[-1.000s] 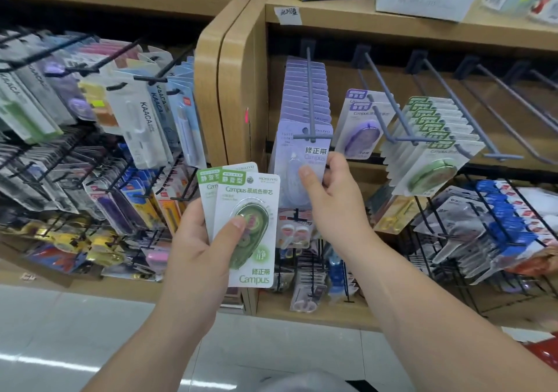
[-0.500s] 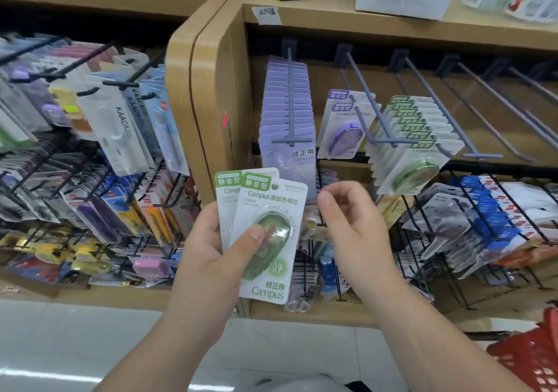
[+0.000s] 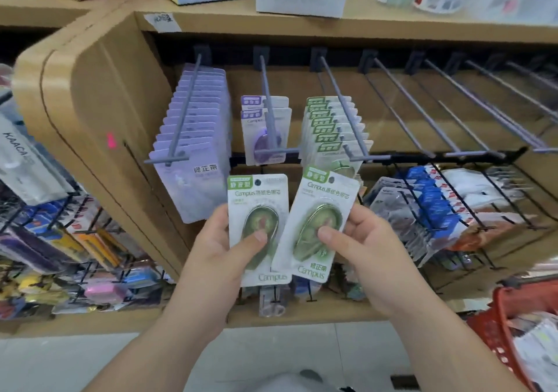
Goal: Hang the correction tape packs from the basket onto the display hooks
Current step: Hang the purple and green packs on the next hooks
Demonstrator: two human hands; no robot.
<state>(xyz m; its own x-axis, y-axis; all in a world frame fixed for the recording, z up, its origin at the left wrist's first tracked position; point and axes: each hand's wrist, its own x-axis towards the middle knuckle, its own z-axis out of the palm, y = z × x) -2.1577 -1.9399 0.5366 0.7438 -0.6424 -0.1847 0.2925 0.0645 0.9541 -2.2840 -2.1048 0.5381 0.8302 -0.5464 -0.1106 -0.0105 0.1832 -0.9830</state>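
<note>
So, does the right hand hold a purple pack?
No, the right hand grips a green pack, with the thumb on its blister.

Probably a stationery shop: carded packs (image 3: pixel 205 126) hang on display hooks (image 3: pixel 343 104).

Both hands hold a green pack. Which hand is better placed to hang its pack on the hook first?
Right. The right hand holds the tilted pack just below the front end of the hook carrying the green packs. The left hand holds the upright pack farther left, below the purple packs.
</note>
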